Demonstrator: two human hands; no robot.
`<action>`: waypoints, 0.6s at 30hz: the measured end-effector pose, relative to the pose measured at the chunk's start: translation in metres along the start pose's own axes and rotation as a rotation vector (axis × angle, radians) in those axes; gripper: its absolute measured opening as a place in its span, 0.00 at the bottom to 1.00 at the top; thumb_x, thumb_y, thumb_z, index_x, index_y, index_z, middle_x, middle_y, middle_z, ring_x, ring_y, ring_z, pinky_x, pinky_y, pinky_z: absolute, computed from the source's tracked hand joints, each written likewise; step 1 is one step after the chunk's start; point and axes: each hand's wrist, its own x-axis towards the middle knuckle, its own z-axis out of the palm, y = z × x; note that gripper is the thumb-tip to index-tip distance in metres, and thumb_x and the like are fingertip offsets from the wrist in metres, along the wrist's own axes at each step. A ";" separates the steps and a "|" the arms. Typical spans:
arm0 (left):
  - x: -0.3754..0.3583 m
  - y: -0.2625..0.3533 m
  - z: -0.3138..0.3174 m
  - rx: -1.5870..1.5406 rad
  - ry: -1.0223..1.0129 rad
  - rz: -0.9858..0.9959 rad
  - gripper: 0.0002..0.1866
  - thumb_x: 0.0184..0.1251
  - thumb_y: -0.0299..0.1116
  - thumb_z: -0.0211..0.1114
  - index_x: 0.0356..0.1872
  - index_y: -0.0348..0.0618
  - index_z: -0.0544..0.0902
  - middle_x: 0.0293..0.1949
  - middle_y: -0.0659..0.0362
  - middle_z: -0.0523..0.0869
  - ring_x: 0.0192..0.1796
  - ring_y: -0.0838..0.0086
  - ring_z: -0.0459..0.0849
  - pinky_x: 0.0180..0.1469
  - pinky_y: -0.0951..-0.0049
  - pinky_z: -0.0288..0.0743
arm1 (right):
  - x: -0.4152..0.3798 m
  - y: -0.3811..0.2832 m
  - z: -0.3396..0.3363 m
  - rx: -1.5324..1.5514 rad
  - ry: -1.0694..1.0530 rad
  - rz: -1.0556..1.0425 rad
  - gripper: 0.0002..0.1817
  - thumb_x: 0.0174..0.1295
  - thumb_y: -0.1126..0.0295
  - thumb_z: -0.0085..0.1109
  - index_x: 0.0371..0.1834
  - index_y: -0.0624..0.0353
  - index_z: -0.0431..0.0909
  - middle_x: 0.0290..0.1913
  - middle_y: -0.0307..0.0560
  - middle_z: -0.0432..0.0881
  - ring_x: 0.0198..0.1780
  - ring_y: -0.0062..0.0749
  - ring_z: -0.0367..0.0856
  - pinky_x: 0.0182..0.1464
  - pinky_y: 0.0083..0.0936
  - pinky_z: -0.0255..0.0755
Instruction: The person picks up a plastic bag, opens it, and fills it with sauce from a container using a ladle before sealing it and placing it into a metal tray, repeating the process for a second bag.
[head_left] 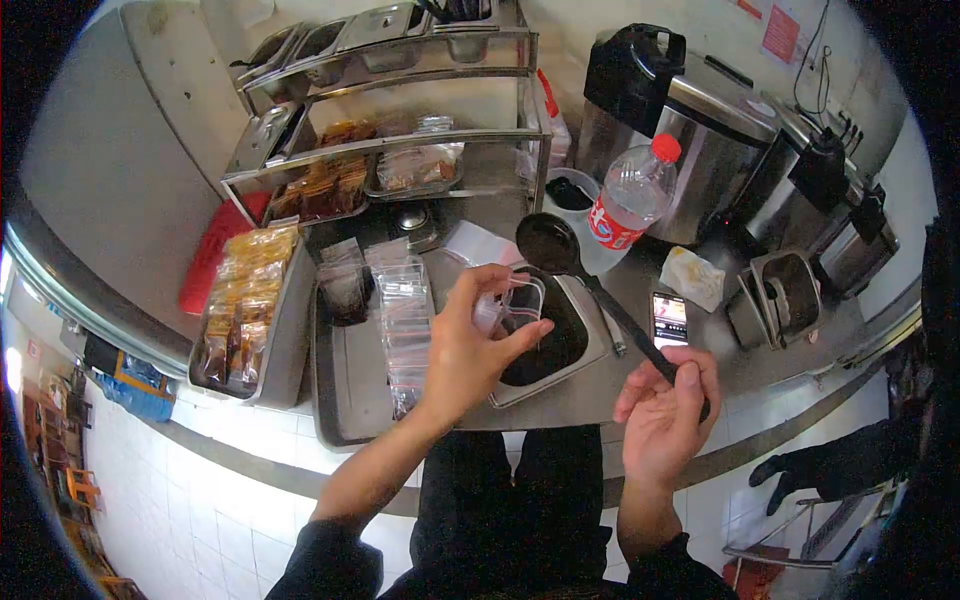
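Observation:
My left hand [465, 340] pinches a small clear zip bag [526, 300] by its edges, and the bag's mouth is spread apart. Below the bag is a square metal container [597, 352] with dark contents, partly hidden by my hand. In my right hand [665, 415] is the long handle of a black ladle [548, 243]. Its bowl is beyond the bag, near the container's far edge, and looks dark inside. Left of my left hand, a metal tray [345, 385] bears rows of small zip bags [402, 325], some with dark contents.
A lit phone [669, 318] lies near my right hand. Behind it stand a plastic bottle [640, 195], a crumpled cloth [692, 279] and large metal cookers [700, 120]. A metal rack [400, 142] is at the back. Yellow-brown packets [255, 290] fill a bin at left.

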 end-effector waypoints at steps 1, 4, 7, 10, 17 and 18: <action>0.000 0.001 0.000 0.004 0.008 -0.001 0.33 0.52 0.33 0.82 0.58 0.39 0.74 0.50 0.56 0.87 0.29 0.82 0.80 0.30 0.77 0.75 | -0.002 0.001 0.000 -0.014 -0.014 -0.015 0.17 0.75 0.60 0.45 0.49 0.66 0.72 0.28 0.56 0.79 0.18 0.38 0.77 0.20 0.31 0.74; -0.001 -0.006 0.001 -0.026 0.020 -0.020 0.33 0.52 0.35 0.82 0.57 0.39 0.75 0.50 0.55 0.87 0.29 0.81 0.80 0.31 0.76 0.76 | -0.005 0.004 0.000 -0.059 -0.060 -0.070 0.17 0.76 0.62 0.43 0.50 0.67 0.72 0.28 0.57 0.79 0.18 0.38 0.77 0.21 0.32 0.76; 0.000 -0.005 0.000 -0.055 0.024 -0.032 0.32 0.51 0.35 0.83 0.56 0.40 0.75 0.49 0.54 0.87 0.29 0.80 0.80 0.32 0.75 0.77 | -0.007 0.006 0.000 -0.120 -0.116 -0.142 0.16 0.76 0.64 0.42 0.50 0.67 0.72 0.28 0.58 0.80 0.18 0.38 0.77 0.23 0.32 0.77; 0.002 -0.005 -0.001 -0.072 0.015 -0.071 0.32 0.51 0.35 0.82 0.55 0.40 0.76 0.49 0.54 0.87 0.32 0.78 0.83 0.34 0.75 0.78 | -0.009 0.006 -0.002 -0.192 -0.163 -0.192 0.15 0.76 0.66 0.41 0.50 0.68 0.72 0.29 0.59 0.81 0.19 0.37 0.78 0.24 0.32 0.78; 0.004 -0.002 -0.005 -0.116 -0.010 -0.121 0.32 0.51 0.34 0.83 0.56 0.40 0.76 0.51 0.53 0.87 0.47 0.73 0.86 0.44 0.74 0.79 | -0.011 0.009 -0.009 -0.323 -0.222 -0.310 0.14 0.76 0.67 0.44 0.51 0.68 0.72 0.30 0.60 0.82 0.21 0.35 0.80 0.27 0.31 0.79; 0.004 -0.006 -0.004 -0.104 -0.010 -0.106 0.32 0.51 0.35 0.83 0.56 0.40 0.76 0.52 0.52 0.86 0.49 0.70 0.86 0.47 0.73 0.79 | -0.011 0.008 -0.009 -0.335 -0.231 -0.318 0.14 0.76 0.67 0.44 0.51 0.68 0.72 0.30 0.60 0.82 0.21 0.35 0.81 0.27 0.31 0.79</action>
